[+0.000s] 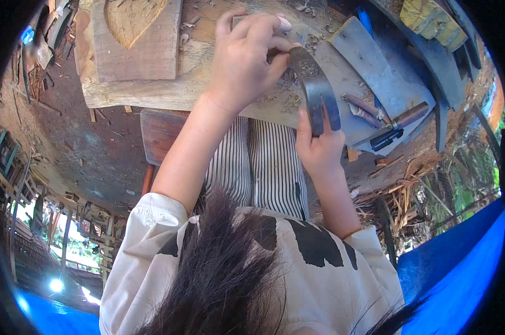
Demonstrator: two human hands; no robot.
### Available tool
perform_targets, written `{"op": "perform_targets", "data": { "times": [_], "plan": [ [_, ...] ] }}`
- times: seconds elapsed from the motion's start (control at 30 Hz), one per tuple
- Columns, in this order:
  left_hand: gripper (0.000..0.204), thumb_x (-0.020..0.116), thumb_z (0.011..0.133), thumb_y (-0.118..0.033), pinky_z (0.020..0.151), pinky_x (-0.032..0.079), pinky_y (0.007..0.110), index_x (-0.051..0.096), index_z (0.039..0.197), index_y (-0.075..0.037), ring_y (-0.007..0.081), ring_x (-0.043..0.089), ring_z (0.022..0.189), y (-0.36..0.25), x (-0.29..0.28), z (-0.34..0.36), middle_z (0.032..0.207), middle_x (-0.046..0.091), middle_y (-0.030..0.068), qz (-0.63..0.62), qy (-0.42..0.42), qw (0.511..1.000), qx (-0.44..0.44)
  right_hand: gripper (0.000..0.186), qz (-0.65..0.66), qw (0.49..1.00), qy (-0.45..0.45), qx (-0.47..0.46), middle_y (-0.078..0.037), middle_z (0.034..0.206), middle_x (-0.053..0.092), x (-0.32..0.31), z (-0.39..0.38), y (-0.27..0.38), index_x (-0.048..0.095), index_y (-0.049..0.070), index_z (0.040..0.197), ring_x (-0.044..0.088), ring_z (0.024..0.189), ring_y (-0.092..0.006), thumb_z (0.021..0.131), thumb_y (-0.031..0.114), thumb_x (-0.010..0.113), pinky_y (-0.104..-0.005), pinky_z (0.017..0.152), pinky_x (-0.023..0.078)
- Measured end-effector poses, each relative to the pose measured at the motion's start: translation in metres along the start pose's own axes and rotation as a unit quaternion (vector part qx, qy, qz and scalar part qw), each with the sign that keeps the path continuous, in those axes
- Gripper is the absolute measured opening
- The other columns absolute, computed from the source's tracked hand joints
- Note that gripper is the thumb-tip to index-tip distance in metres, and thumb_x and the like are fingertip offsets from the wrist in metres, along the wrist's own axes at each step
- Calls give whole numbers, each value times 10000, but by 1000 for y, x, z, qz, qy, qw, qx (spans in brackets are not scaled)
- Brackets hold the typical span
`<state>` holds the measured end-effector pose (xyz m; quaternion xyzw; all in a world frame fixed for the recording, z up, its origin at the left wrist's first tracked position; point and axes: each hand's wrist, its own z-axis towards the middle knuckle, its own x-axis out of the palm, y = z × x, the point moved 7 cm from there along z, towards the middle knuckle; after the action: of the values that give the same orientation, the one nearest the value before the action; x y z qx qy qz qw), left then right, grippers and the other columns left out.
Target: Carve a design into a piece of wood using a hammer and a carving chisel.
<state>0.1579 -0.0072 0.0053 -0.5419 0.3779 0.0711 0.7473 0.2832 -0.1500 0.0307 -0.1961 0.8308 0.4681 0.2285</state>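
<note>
My right hand (324,152) is closed on a claw hammer, just right of the middle. The dark metal hammer head (314,81) shows from above, its forked claw toward me; its handle is hidden. At the striking end, my left hand (249,56) reaches over the wooden work board (135,94) with bent fingers pressed together. What those fingers hold, if anything, is hidden behind them and the hammer head. Wood chips (289,100) lie on the board around both hands.
At the left, a flat wooden piece (138,64) with a carved hollow lies on the board. To the right are a grey plank (370,61), wooden-handled tools (411,115), a black marker-like object (386,139) and curved dark strips (431,61). A yellowish block (433,25) sits far right.
</note>
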Motion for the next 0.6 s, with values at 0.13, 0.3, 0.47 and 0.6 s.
{"op": "perform_targets", "data": {
  "times": [0.13,0.3,0.47,0.6],
  "plan": [
    [507,772,778,-128,1127,248,475,509,1207,-67,160,609,1076,-8,-7,4,1046,729,-4,-20,8,999,35,483,35,994,-48,-89,-227,1198,588,-11,0,12,460,-109,1305,619,1052,-314,908,84,656,-374,879,491],
    [580,777,798,-159,1137,224,483,455,1275,-82,143,622,1075,0,-4,-3,997,741,-26,-57,1,998,36,400,-110,952,-153,-241,-171,938,652,-37,9,58,505,-53,1235,664,695,-339,876,31,661,-367,613,526],
    [584,791,790,-183,1060,257,411,479,1274,-88,113,621,1034,0,-6,-2,916,747,-64,-17,-7,1000,19,385,-81,966,-144,-199,-171,952,639,-29,6,47,502,-49,1228,671,718,-280,889,43,660,-352,618,523],
    [566,801,769,-194,956,271,356,529,1255,-96,103,596,977,-9,-4,1,862,742,-93,21,-26,999,33,487,1,987,-77,-143,-248,1276,530,-21,-1,24,434,-111,1333,587,1116,-329,908,22,631,-387,946,467]
  ]
}}
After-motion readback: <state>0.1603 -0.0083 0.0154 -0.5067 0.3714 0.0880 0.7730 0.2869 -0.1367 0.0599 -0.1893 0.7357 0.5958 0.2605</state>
